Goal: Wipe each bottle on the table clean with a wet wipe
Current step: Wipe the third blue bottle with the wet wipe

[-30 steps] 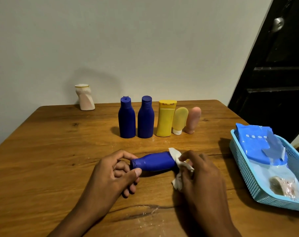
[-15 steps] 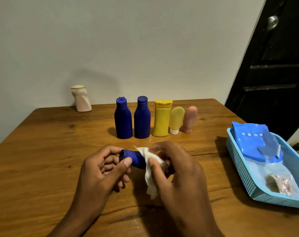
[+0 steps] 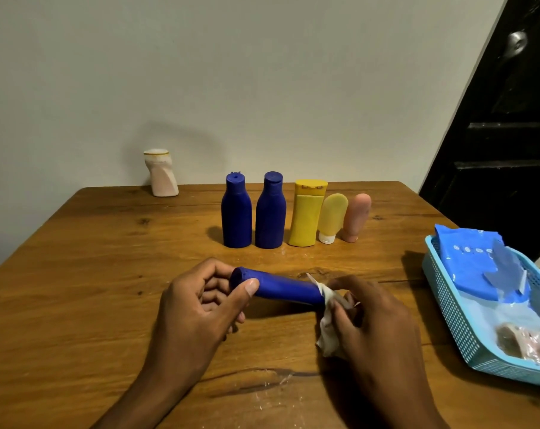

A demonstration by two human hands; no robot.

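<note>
Both hands grip: left (image 3: 200, 308) bottle (image 3: 284, 286), right (image 3: 377, 320) wipe (image 3: 329, 332).

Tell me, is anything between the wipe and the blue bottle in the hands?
Nothing visible. The right hand presses the wipe straight against one end of the blue bottle, and the left hand grips the other end.

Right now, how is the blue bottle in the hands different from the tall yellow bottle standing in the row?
The held blue bottle lies sideways off the table; the yellow bottle stands upright on the table. The blue one is dark blue and rounded, the yellow one bright yellow with a flat, wide cap. The left hand grips the blue bottle's cap end while the right hand presses a wet wipe on its other end; nothing touches the yellow one. Both look plastic.
</note>
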